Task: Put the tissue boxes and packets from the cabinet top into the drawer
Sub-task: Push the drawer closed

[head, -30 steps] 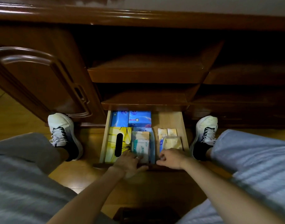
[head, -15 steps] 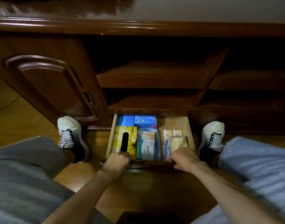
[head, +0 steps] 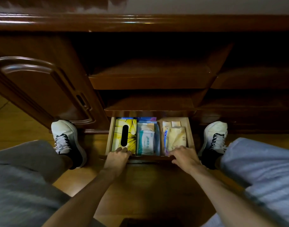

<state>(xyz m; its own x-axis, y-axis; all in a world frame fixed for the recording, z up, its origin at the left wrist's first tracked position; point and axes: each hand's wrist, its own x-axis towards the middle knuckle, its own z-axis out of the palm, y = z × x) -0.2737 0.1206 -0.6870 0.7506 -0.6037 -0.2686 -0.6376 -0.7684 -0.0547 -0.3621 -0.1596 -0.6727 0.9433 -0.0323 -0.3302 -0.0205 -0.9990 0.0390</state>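
The wooden drawer [head: 110,136] at the cabinet's foot stands partly pulled out. Inside lie a yellow flowered tissue box [head: 132,133] on the left, a white-and-teal wipes packet [head: 146,142] in the middle, and a pale yellow tissue packet [head: 175,136] on the right. Blue boxes [head: 147,118] at the back are mostly hidden under the cabinet. My left hand [head: 118,158] grips the drawer's front edge at the left. At the right, my right hand [head: 185,157] grips the same edge.
A dark wooden cabinet [head: 140,22] with two open shelves [head: 148,79] rises above the drawer. Its door [head: 42,89] hangs open at the left. My two white shoes [head: 65,138] stand on the wooden floor [head: 148,185] either side of the drawer.
The drawer has slid inward, so the blue boxes at the back are now mostly covered. Both hands moved apart along the front edge and followed it toward the cabinet.
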